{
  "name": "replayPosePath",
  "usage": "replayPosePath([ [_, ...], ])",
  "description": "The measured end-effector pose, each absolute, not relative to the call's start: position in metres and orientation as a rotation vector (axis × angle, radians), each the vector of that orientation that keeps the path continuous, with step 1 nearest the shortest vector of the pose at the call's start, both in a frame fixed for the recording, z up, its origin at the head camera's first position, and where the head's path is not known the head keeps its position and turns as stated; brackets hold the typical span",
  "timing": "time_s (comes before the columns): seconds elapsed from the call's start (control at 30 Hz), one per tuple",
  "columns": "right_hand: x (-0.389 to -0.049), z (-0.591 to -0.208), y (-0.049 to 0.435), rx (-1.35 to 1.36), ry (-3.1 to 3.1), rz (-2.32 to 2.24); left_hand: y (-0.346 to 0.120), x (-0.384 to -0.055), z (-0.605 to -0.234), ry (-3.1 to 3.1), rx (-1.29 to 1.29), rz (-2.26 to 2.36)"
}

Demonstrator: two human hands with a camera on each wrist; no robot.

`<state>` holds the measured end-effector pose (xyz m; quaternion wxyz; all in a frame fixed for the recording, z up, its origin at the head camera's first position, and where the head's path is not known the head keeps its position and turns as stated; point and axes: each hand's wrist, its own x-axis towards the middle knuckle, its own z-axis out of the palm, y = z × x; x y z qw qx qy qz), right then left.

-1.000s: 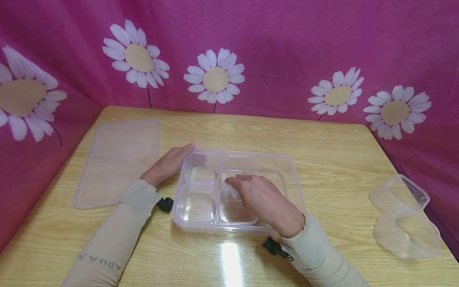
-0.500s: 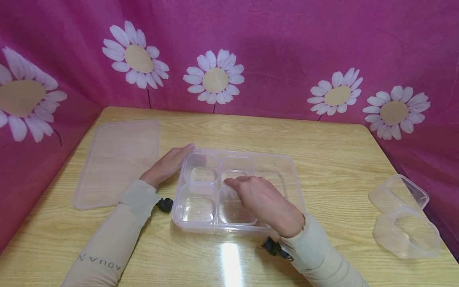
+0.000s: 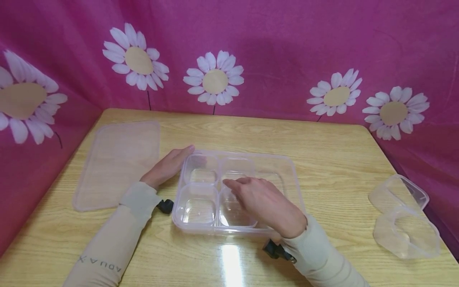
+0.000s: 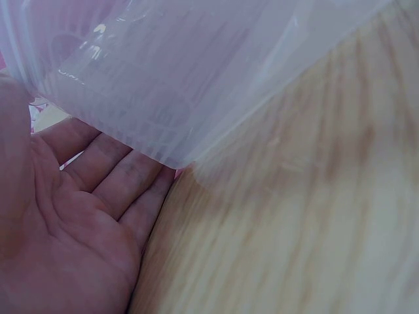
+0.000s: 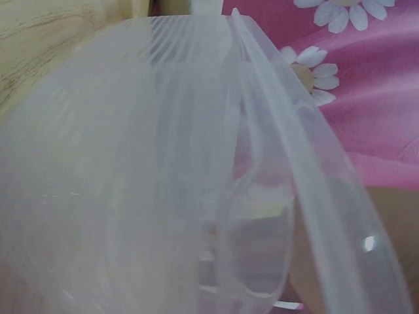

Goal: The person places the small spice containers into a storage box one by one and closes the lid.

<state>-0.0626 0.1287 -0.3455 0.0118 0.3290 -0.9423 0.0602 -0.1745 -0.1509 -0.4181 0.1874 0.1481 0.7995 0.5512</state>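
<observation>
The clear plastic box (image 3: 276,154) sits at the centre of the head view, its long axis running across the frame, left to right, with a slight downward slant to the right. Inside its left and middle part stand 4 small cups in 2 rows of 2; the lower right cup (image 3: 229,213) of these lies directly under the right hand (image 3: 267,203). That hand comes in from the lower right of the frame, thumb and fingers pointing up and left over the cup, palm down. Whether the fingers pinch its wall or merely rest there, I cannot tell: the back of the hand hides them, and the right wrist view shows mostly cloudy plastic.

The left hand (image 3: 169,164) is at the box's upper left corner, its fingers extended and relaxed along the outer wall, gripping nothing.

Farther out, an upper loose cup (image 3: 389,193) and a lower loose cup (image 3: 389,233) lie at the right edge of the table (image 3: 330,179), well apart from the box and nearer the right hand. The flat lid (image 3: 122,159) lies at the left of the frame, nearer the left hand, its long axis running up and down the picture. Behind hangs a magenta curtain (image 3: 276,52).
</observation>
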Motion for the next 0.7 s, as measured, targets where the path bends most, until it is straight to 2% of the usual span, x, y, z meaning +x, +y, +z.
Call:
replayPosePath([
  [0.7, -0.061, -0.337, 0.141, 0.984, -2.882, 0.179, -0.15, -0.176, -0.42, 2.26, 0.394, 1.536],
])
